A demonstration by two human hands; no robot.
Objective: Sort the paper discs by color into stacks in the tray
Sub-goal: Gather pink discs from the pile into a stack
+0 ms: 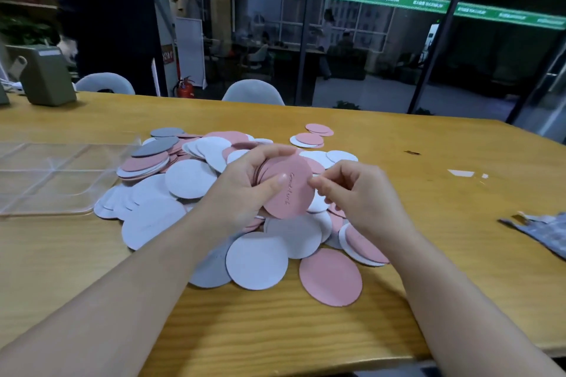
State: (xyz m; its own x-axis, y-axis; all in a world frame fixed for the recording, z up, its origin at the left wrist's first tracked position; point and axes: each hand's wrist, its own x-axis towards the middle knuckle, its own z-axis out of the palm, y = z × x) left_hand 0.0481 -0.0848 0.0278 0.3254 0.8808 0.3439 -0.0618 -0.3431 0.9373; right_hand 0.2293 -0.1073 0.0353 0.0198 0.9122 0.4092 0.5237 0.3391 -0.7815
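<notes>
A loose heap of paper discs (pixel 190 177), white, pink and grey, covers the middle of the wooden table (pixel 275 324). My left hand (pixel 245 184) grips a small stack of pink discs (pixel 291 193) above the heap, thumb on the top disc, which bears thin writing. My right hand (pixel 355 190) pinches the right edge of that top pink disc with fingertips. A clear plastic tray (pixel 46 180) with compartments lies to the left of the heap; its compartments look empty. A single pink disc (pixel 330 277) lies at the heap's near edge.
A few pink and white discs (pixel 311 139) lie apart at the back right. A grey box-like device (pixel 46 76) stands at the far left. Grey patterned fabric (pixel 542 232) lies at the right edge. Small paper scraps (pixel 462 173) lie nearby. Two chairs stand behind the table.
</notes>
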